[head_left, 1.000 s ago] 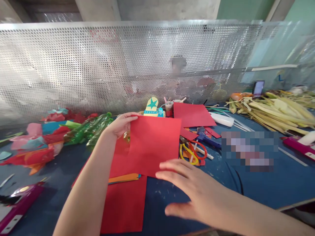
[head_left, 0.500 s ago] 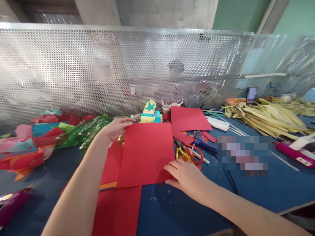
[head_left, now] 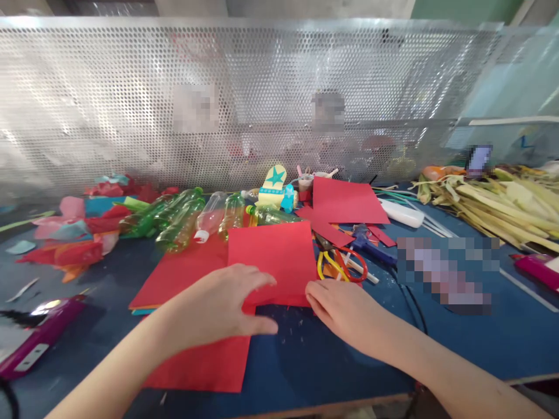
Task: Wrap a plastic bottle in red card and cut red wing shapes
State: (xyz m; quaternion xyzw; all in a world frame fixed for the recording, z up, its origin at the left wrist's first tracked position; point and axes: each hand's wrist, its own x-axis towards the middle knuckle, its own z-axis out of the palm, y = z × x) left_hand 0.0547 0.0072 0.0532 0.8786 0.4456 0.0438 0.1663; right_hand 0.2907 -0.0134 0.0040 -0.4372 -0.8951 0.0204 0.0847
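Observation:
A red paper sheet lies flat on the blue table, on top of other red sheets. My left hand rests palm down at the sheet's near left corner, fingers spread and flat. My right hand touches the sheet's near right corner with its fingertips, fingers stretched out. Neither hand holds anything. Red and yellow scissors lie just right of the sheet, beyond my right hand.
Green and clear plastic bottles lie behind the sheets. Crumpled coloured paper is piled at left, another red sheet and a white tube at back, dried leaves at right. A perforated metal screen closes the far edge; people sit behind it.
My left hand left the sheet's far corner and came down to its near left corner. The sheet now lies flat, and the bottles behind it show.

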